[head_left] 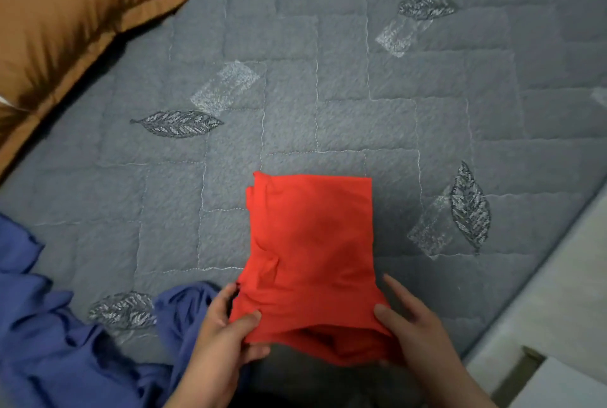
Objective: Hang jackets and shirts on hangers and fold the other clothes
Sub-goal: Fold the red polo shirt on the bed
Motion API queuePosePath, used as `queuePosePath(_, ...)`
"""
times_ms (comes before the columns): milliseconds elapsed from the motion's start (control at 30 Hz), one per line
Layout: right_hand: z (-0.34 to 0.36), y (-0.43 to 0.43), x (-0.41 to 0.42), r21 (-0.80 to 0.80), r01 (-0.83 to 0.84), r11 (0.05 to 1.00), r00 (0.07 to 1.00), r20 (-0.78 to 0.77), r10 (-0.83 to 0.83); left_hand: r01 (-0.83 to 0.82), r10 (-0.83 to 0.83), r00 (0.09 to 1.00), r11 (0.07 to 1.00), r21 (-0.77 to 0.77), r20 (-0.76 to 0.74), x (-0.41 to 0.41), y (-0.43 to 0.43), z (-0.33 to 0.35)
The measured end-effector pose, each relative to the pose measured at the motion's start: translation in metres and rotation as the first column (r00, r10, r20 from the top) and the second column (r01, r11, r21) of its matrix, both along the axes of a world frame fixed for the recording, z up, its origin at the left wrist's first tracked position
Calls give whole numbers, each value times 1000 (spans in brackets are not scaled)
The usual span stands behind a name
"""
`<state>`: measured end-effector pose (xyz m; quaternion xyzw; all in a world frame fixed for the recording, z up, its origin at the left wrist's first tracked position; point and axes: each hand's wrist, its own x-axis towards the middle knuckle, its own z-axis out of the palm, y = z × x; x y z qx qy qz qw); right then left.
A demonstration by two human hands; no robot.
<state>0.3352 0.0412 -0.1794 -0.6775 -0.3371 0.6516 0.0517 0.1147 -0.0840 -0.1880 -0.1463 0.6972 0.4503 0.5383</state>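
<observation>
Head view: a folded red cloth garment point(310, 243) lies on a grey quilted bedspread with stitched leaf motifs point(328, 79), just below frame centre, toward 6 o'clock. Its far edge is squared and flat; its near edge is lifted off the bedspread. The left hand point(226, 332) grips the near left corner — thumb on top of the fabric, fingers curled beneath. The right hand point(410, 319) holds the near right corner, thumb pressed on the top layer, fingers extended along the garment's right side. A crumpled blue fabric garment point(59, 335) sits at 8 o'clock, touching the left wrist area and lying just beside the red garment. A brown-orange pillow point(65, 19) occupies 10 o'clock. A pale floor strip point(558, 292) borders the bedspread at 4 o'clock.
</observation>
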Motion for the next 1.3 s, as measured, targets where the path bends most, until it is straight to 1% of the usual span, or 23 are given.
queuePosePath(33, 3, 11, -8, -2, 24, 1000, 998, -49, -24, -70, 71, 997, 996, 60, -22, -6, 15, 3)
queuePosePath(67, 8, 24, -18, -31, 57, 998, 993, -103, -60, -137, 138, 990, 985, 106, -11, -13, 29, 5)
queuePosePath(167, 1, 62, -48, -204, 177, 963, 941, -253, -226, -250, 236, 966, 954, 165, 101, -32, 80, 5)
queuePosePath(233, -7, 90, -66, -255, 202, 946, 917, -289, -274, -297, 267, 949, 934, 196, 166, -43, 112, -3)
queuePosePath(333, -23, 121, -89, -217, 250, 944, 910, -281, -306, -314, 284, 945, 927, 205, 165, -59, 153, -15)
queuePosePath(400, -36, 132, -101, -147, 255, 956, 923, -258, -286, -289, 277, 957, 918, 271, 82, -60, 171, -24)
queuePosePath(433, -40, 133, -107, -76, 229, 971, 944, -226, -240, -200, 224, 974, 923, 330, -36, -56, 174, -25)
queuePosePath(467, -44, 131, -112, 61, 153, 986, 977, -158, -142, -1, 104, 959, 931, 364, -264, -49, 171, -28)
queuePosePath(500, -46, 126, -115, 288, -19, 957, 999, -20, 26, 306, -79, 825, 895, 324, -560, -44, 164, -31)
queuePosePath(533, -49, 120, -116, 517, -277, 810, 959, 207, 195, 632, -290, 513, 765, 126, -808, -39, 157, -39)
queuePosePath(567, -54, 113, -116, 636, -518, 572, 852, 442, 280, 798, -397, 126, 585, -145, -909, -37, 149, -50)
queuePosePath(600, -60, 105, -114, 662, -669, 339, 743, 607, 281, 806, -415, -197, 447, -388, -888, -39, 144, -60)
queuePosePath(633, -67, 101, -111, 639, -740, 210, 672, 684, 285, 770, -462, -336, 368, -522, -821, -41, 141, -67)
queuePosePath(667, -74, 99, -108, 616, -768, 174, 637, 708, 304, 740, -503, -373, 345, -577, -780, -43, 140, -72)
queuePosePath(767, -98, 101, -98, 551, -793, 259, 609, 712, 351, 703, -555, -376, 352, -618, -742, -45, 143, -84)
queuePosePath(833, -108, 103, -98, 537, -800, 267, 599, 715, 360, 710, -561, -356, 358, -606, -747, -45, 143, -91)
queuePosePath(1000, -114, 104, -101, 556, -784, 277, 621, 707, 339, 729, -533, -310, 399, -556, -788, -48, 143, -100)
queuePosePath(1133, -117, 105, -104, 547, -782, 298, 623, 710, 328, 732, -545, -304, 392, -558, -782, -49, 146, -102)
queuePosePath(1200, -118, 106, -107, 525, -793, 310, 608, 720, 335, 736, -548, -308, 380, -560, -777, -50, 147, -104)
queuePosePath(1300, -121, 107, -109, 494, -810, 317, 583, 739, 338, 734, -536, -310, 391, -556, -785, -50, 148, -111)
